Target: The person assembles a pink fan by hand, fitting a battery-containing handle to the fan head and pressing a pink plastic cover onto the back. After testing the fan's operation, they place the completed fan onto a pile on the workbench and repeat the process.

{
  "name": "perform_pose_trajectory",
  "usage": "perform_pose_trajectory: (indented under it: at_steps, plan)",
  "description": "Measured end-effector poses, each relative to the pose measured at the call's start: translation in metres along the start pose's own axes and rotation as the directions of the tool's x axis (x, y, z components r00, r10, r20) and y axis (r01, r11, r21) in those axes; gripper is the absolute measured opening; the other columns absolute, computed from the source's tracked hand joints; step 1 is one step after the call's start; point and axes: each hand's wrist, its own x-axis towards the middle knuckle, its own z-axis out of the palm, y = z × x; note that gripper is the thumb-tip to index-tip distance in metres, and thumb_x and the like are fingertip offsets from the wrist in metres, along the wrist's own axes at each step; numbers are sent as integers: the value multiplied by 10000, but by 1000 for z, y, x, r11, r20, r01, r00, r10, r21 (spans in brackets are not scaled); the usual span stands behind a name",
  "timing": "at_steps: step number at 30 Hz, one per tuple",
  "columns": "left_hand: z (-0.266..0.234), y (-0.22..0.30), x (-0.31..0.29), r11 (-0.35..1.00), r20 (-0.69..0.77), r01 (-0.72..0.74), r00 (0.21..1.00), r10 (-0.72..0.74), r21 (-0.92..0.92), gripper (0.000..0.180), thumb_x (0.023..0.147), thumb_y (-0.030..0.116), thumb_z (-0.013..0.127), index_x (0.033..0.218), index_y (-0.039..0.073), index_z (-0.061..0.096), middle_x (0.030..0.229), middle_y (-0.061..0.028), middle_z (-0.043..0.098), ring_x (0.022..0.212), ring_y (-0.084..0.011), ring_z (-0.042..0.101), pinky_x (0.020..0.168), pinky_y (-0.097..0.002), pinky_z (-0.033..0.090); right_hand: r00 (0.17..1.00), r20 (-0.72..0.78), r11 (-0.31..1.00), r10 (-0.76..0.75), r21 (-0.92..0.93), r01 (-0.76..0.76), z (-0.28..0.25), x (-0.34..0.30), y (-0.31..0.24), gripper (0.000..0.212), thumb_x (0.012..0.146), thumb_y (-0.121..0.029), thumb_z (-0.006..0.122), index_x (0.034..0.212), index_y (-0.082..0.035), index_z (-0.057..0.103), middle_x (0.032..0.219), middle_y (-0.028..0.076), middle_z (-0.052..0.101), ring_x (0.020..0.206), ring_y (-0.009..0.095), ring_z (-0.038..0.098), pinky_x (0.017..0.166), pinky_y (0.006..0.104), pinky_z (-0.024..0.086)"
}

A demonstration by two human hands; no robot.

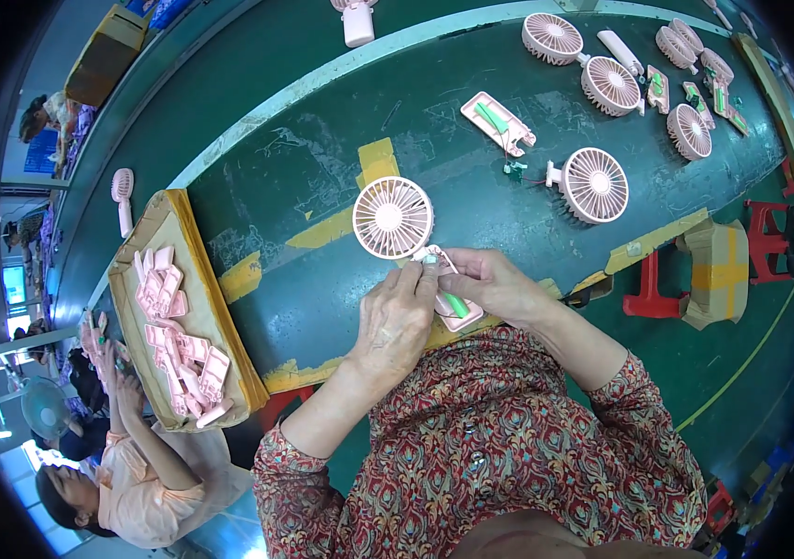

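Near the front edge of the green table lies a pink handheld fan (393,218), its round grille pointing away from me and its handle shell (459,311) open toward me. A green strip-like piece shows inside the shell. My left hand (399,312) presses its fingers on the joint below the grille. From the other side, my right hand (488,282) pinches at the same joint; thin wires run close to its fingers. Both hands are closed on the fan, and the fingertips partly hide what they grip.
On my left, a cardboard tray (248,368) holds many pink shell pieces. A wired fan head (594,185) and an open handle half (497,123) lie ahead right, with several more fans beyond. Red stools (655,291) stand right of the table. Another person (150,484) works at far left.
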Motion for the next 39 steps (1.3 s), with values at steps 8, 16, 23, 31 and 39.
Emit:
perform_pose_trajectory:
  at_steps: [8,16,23,31,39]
  plan:
    - [-11,3,11,1000,104,11,995,-9,-20,279,690,-17,558,968,-38,545,882,-152,531,803,-334,580,634,-416,503,990,-73,978,-121,-179,107,8,-1,-4,308,931,-45,451,1231,7,497,961,17,593,847,53,530,748,226,452]
    - [-10,-12,12,986,73,56,996,-45,-159,336,748,-48,544,1082,-15,549,838,-185,610,737,-371,622,616,-434,516,999,-39,995,-8,-99,4,4,-1,-3,236,948,-170,489,1086,6,565,913,22,609,795,65,556,692,228,456]
    - [-9,-11,8,959,31,187,982,-185,-211,517,768,-25,571,1262,24,425,869,-181,631,746,-381,626,636,-441,510,982,-187,993,27,-107,-48,7,6,-3,304,953,-291,508,969,-2,600,796,16,613,671,61,560,584,225,463]
    - [-45,-63,-48,908,-299,393,857,-420,-147,375,771,20,643,1140,35,577,864,-141,648,741,-285,650,665,-365,528,984,-172,998,52,-16,-56,2,15,3,273,941,-220,532,1074,13,583,904,33,639,759,58,597,642,202,496]
    - [-126,-136,-161,660,-528,750,579,-621,45,262,781,41,574,1033,-2,634,798,-189,648,735,-299,647,692,-380,500,969,-245,999,-18,-39,9,10,5,1,265,939,-209,524,1060,18,586,899,64,646,771,115,626,684,240,510]
